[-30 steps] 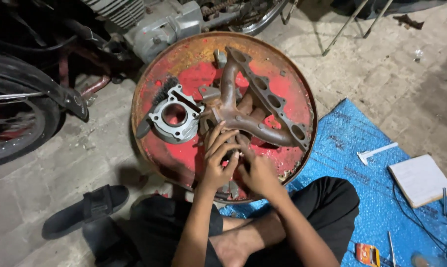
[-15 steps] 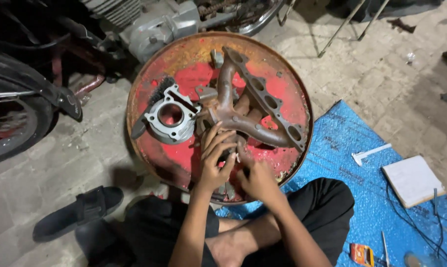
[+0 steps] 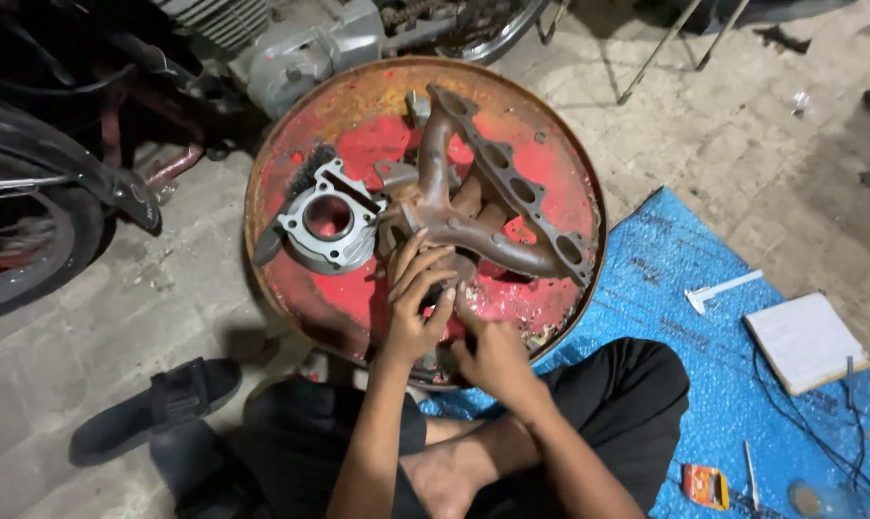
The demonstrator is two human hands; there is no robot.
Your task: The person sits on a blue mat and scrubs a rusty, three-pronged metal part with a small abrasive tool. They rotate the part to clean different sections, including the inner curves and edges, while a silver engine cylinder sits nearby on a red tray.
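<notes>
Head view, looking straight down. A person sits cross-legged on the ground at the near edge of a round, rusty red drum lid (image 3: 560, 163) that serves as a work surface.

Left hand (image 3: 418, 303): fingers curled and spread over the lower end of a rusty cast exhaust manifold (image 3: 473, 207), fingertips pressed on the metal near its collector. It touches the part; whether it truly clasps it cannot be told.

Right hand (image 3: 493, 351): just beside the left, touching it at the thumb side, fingers folded in toward the same spot. What it pinches, if anything, is hidden under the fingers.

The manifold lies flat near the lid's middle, its flange with a row of port holes running diagonally toward the right rim. It is brown, pitted and scaly with rust, tubes merging toward the hands.

Progress, judged: work is in hand at the collector end; nothing visibly removed or fitted there, so how much remains cannot be read.

Left of the manifold, just beside it, a grey engine cylinder (image 3: 329, 221) with a round bore. Beyond the lid, a motorcycle engine (image 3: 300, 43) and wheel (image 3: 22, 240). At right, a blue sheet (image 3: 675, 279) with a white notebook (image 3: 805, 341). A black sandal (image 3: 156, 408) lies near the left knee.
</notes>
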